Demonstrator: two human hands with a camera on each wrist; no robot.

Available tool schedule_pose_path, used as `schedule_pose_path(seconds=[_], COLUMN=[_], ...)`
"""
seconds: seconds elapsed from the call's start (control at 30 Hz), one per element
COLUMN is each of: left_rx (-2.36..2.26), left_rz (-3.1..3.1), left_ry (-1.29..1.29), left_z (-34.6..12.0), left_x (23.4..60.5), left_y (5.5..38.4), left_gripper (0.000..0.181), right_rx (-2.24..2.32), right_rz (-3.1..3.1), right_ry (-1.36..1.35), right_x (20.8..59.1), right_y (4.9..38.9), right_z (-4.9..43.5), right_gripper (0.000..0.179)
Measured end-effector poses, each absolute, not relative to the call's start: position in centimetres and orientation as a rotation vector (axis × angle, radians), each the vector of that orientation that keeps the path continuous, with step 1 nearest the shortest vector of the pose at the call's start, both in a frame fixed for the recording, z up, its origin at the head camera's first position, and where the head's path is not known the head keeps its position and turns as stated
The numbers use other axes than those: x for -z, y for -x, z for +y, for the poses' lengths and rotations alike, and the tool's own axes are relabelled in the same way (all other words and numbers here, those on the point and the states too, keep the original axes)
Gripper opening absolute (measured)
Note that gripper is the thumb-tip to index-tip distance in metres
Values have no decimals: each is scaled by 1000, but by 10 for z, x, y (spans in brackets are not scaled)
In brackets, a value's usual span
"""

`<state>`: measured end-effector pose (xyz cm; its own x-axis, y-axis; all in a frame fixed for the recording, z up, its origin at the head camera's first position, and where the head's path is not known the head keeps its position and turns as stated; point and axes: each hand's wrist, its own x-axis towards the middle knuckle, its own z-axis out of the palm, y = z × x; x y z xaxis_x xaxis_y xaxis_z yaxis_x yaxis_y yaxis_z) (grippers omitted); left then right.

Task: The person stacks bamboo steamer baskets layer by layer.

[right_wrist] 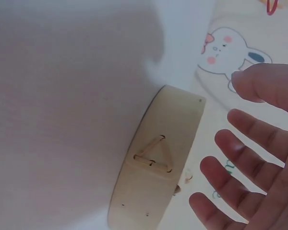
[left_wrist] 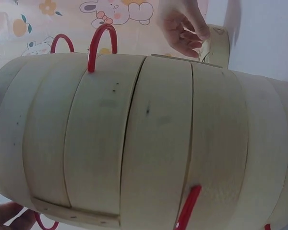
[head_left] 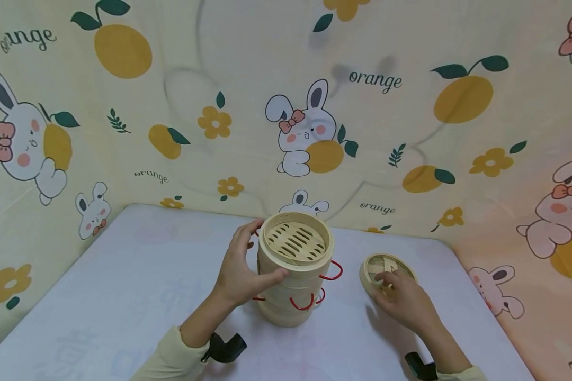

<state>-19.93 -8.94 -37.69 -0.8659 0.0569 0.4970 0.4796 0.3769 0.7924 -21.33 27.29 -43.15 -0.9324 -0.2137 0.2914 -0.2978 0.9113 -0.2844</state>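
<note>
A tall stack of bamboo steamer baskets (head_left: 286, 312) stands upright, a slotted rack (head_left: 295, 242) showing in its open top. Red loop handles (head_left: 332, 271) stick out from its sides. My left hand (head_left: 245, 272) holds the upper part of the stack, thumb across the front and fingers round the far left side. To the right lies a small round bamboo lid (head_left: 364, 275) with a strip across it. Over this lid hovers my right hand (head_left: 402, 301). In the right wrist view its fingers (right_wrist: 245, 158) are spread and slightly bent, apart from the lid's stitched rim (right_wrist: 158, 148).
Both bamboo pieces rest on a white-covered table (head_left: 124, 296). Behind and beside it hangs a cloth (head_left: 248, 69) printed with rabbits and oranges. Black wrist mounts (head_left: 226, 348) sit on both wrists.
</note>
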Motion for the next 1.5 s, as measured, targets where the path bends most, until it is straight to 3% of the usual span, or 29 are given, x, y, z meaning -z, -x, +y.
schedule_pose_path(seconds=[1.5], left_rx=[1610], left_rz=[-2215], left_ry=[488], left_z=[-87], left_x=[380], left_y=[200], left_gripper=[93], right_rx=[-411], right_rz=[-2890], right_ry=[-345], right_x=[445], right_y=[225], right_z=[273], right_gripper=[27])
